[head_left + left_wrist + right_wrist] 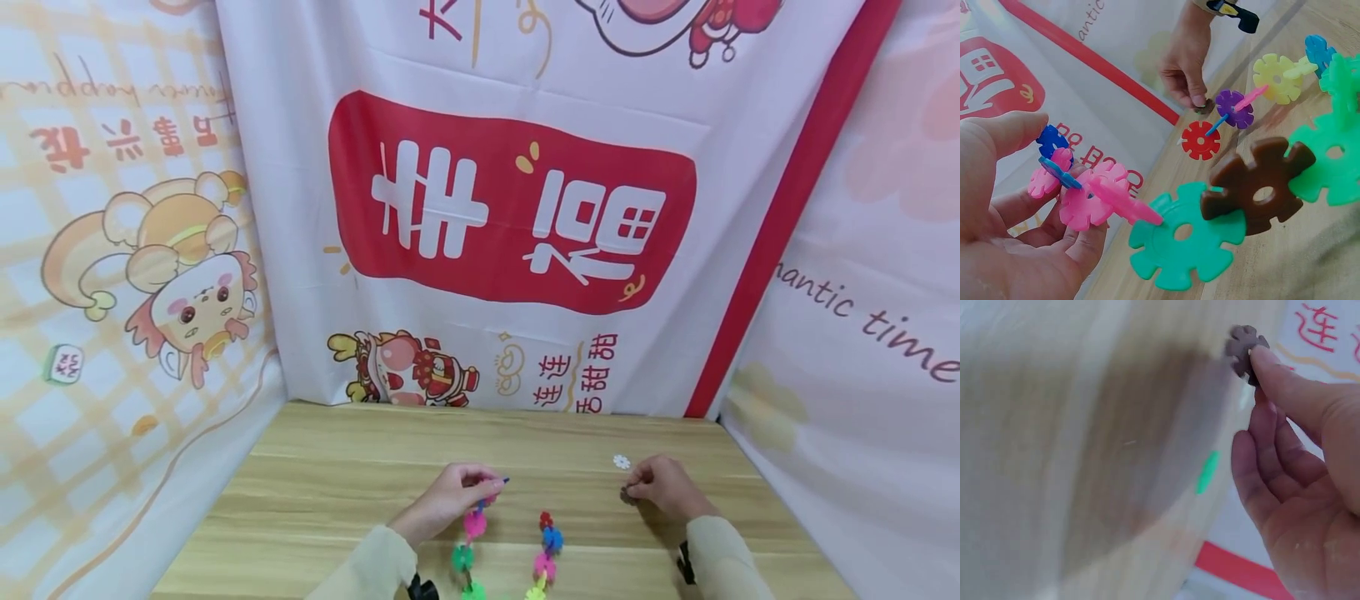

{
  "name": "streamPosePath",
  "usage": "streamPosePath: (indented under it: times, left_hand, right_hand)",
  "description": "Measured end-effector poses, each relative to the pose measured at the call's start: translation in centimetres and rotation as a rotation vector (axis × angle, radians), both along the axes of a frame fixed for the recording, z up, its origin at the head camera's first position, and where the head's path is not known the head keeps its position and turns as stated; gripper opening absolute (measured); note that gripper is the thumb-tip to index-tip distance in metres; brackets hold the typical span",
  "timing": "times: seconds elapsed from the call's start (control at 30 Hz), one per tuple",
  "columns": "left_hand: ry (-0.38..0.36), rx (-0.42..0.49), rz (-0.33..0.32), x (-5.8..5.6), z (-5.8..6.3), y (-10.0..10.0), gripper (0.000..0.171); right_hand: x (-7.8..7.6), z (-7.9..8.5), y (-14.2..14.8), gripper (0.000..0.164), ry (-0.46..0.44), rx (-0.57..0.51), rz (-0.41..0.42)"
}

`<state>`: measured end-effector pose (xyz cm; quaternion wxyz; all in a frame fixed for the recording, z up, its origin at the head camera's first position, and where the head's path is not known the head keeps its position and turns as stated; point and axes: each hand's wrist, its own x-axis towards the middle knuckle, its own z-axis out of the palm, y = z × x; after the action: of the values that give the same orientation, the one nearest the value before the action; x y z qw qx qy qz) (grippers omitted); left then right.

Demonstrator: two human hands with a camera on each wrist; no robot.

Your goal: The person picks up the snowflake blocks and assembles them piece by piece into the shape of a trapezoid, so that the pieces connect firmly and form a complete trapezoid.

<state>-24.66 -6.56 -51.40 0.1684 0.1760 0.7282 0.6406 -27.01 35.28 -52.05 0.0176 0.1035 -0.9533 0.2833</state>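
Observation:
My left hand (450,500) holds one end of a chain of notched plastic snowflake discs, its thumb and fingertips at a dark blue disc (1052,141). From there the chain passes through pink discs (1088,203), a green disc (1160,244) and a brown disc (1254,181). It curves round to a red disc (546,520) at its other end. To the right, my right hand (666,486) pinches a loose dark brown disc (1244,351) between thumb and index finger, apart from the chain. The palm and lower fingers show in the right wrist view.
A white disc (622,461) lies on the wooden table (360,450), just beyond the right hand. In the right wrist view a green piece (1208,472) lies on the tabletop. Printed cloths (510,350) hang at the back and both sides.

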Motion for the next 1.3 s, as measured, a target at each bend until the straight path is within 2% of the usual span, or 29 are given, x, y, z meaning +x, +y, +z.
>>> streamPosePath:
  times: [0.07, 0.3, 0.4, 0.57, 0.77, 1.07, 1.3]
  left_hand:
    - [0.007, -0.002, -0.003, 0.0, 0.0, -0.1, 0.040]
    - [-0.015, -0.001, -0.001, -0.2, -0.2, -0.3, 0.039]
    - [-0.006, -0.005, 0.002, -0.1, -0.3, -0.3, 0.041]
    - [0.009, 0.001, 0.003, 0.2, -0.2, 0.0, 0.040]
    - [-0.004, -0.010, -0.013, 0.1, 0.1, -0.1, 0.040]
    - [0.002, -0.008, -0.013, -0.3, -0.1, -0.2, 0.039]
    - [0.016, -0.004, -0.023, 0.1, -0.2, -0.2, 0.042]
  right_hand:
    - [0.2, 0.6, -0.8, 0.013, -0.012, -0.011, 0.013]
    - [0.4, 2.6, -5.2, 0.010, -0.034, -0.102, 0.190]
    - [0.7, 3.4, -7.3, 0.012, -0.042, -0.134, 0.229]
    - [1.8, 5.0, -10.5, 0.014, -0.067, -0.237, 0.260]
    - [2.5, 5.9, -13.2, 0.015, -0.084, -0.339, 0.279]
    - [2.8, 6.7, -15.6, 0.016, -0.088, -0.361, 0.307]
    - [2.7, 6.4, -16.7, 0.014, -0.096, -0.358, 0.327]
